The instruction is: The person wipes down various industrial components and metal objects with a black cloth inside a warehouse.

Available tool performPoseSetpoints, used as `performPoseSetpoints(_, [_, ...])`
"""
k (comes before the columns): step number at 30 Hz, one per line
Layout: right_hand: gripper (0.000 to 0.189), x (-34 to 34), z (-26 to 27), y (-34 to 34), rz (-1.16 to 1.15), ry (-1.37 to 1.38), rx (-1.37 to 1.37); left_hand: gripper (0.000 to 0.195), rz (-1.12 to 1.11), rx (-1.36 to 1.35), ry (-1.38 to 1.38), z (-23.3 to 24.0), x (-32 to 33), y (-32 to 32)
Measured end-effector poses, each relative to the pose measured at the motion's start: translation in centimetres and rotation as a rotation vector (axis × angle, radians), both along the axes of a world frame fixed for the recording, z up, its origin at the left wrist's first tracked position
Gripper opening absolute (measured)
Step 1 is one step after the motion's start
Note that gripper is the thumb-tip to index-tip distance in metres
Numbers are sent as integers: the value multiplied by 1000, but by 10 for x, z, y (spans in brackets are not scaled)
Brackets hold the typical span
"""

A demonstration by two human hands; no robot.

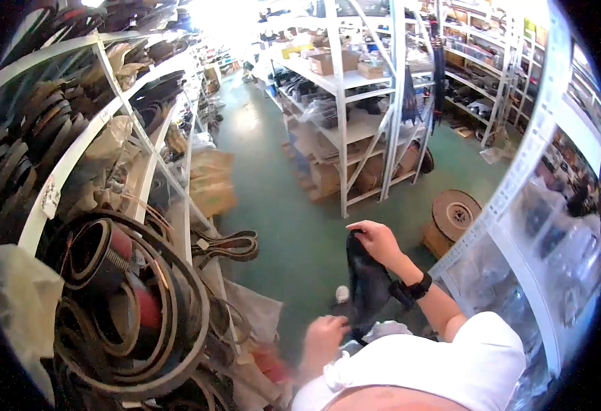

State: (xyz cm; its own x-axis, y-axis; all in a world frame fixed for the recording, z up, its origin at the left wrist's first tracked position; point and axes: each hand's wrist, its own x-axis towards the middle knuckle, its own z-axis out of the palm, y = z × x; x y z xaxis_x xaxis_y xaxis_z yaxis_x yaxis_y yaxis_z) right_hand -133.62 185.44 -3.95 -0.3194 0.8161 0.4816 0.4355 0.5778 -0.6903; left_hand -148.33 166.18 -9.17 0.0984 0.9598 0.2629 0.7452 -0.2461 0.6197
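My right hand (380, 244) pinches the top of a limp black bag or cloth (365, 282), which hangs down in front of my body. Whether it is plastic or fabric is not clear. A black watch (418, 288) sits on my right wrist. Lower down, my left hand (325, 334) is blurred, with its fingers curled close to the left edge of the black item. Whether those fingers grip it cannot be made out. One light-coloured shoe tip (342, 294) shows on the floor beside the item.
Coiled rubber belts (197, 308) crowd the metal shelf on my left. Another looped belt (233, 245) juts into the aisle. A white metal rack (342, 154) stands ahead; a shelf upright (516, 169) rises close on my right. A large round reel or disc (454, 213) rests on the green floor (264, 205).
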Motion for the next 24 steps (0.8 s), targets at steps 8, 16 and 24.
performPoseSetpoints(8, [21,-22,-59,66,390,-665,-232,15,844,37,129,-22,-100,112])
performPoseSetpoints(16, [46,-87,-79,156,494,-551,-5,19,348,187,160,9,-114,244])
performPoseSetpoints(24, [34,-172,-91,278,618,-668,-117,15,206,259,144,24,-152,349])
